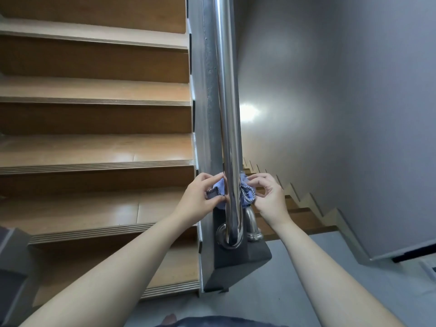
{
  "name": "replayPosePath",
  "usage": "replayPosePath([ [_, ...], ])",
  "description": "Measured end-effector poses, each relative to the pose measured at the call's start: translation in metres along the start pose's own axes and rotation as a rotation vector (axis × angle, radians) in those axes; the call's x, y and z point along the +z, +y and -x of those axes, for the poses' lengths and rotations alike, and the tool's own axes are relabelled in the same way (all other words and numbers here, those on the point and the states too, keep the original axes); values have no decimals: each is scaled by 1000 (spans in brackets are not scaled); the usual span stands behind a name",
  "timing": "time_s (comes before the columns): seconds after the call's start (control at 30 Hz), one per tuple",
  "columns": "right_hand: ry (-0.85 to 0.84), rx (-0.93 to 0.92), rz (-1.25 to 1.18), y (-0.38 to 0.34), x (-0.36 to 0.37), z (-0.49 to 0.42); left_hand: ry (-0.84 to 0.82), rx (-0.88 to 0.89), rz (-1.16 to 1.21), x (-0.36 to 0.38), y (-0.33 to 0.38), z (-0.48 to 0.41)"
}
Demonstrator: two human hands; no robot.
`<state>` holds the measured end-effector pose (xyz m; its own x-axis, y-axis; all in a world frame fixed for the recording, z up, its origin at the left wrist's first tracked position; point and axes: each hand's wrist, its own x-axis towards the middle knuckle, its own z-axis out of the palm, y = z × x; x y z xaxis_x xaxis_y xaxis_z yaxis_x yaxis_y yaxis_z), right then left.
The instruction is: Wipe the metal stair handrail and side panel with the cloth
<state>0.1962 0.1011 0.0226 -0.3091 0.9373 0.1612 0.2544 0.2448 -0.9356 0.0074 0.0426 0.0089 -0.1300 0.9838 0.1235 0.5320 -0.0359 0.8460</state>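
Down at the low end of the rail, two bare hands and one cloth (245,193); the left hand (198,200) pinches the cloth's dark-stitched edge between thumb and fingertips (208,178), clamped tight on the fabric just left of the tube; the right hand (267,198) does the same on the other side, thumb and forefinger closed on the bunched, checked end, the remaining fingers curled loosely behind; one handrail (227,102), a single polished steel tube, runs straight up between the two sets of fingers, and the blue cloth passes behind it, so the tube itself blocks the middle of the cloth from sight; one side panel (206,102), dull grey metal, stands just left of the rail and directly beyond the left fingertips; below the fingers the rail bends into a round flange (220,234) on a dark block (238,258), and a second steel fitting (253,226) peeks out under the right hand, partly covered by it; left of the left hand, wooden steps (94,149) climb away, seven treads or so countable, the top one cut by the frame; right of the right hand, a lower flight (299,208) drops along a grey wall (354,90) with a bright glare spot; how tightly the cloth wraps behind the tube, can't tell; dark clothing at the bottom edge is cropped.
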Motion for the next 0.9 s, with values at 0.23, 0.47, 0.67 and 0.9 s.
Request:
replayPosePath([
  [0.23,7,-34,173,12,3,13,78,-35,-8,19,-10,19],
  [0.47,-18,-64,268,31,5,35,67,-89,76,27,-20,41],
  [0.67,22,-128,348,36,7,43,99,-86,79,31,-20,47],
  [0.9,-36,-294,580,37,2,64,154,-26,43,30,-13,55],
])
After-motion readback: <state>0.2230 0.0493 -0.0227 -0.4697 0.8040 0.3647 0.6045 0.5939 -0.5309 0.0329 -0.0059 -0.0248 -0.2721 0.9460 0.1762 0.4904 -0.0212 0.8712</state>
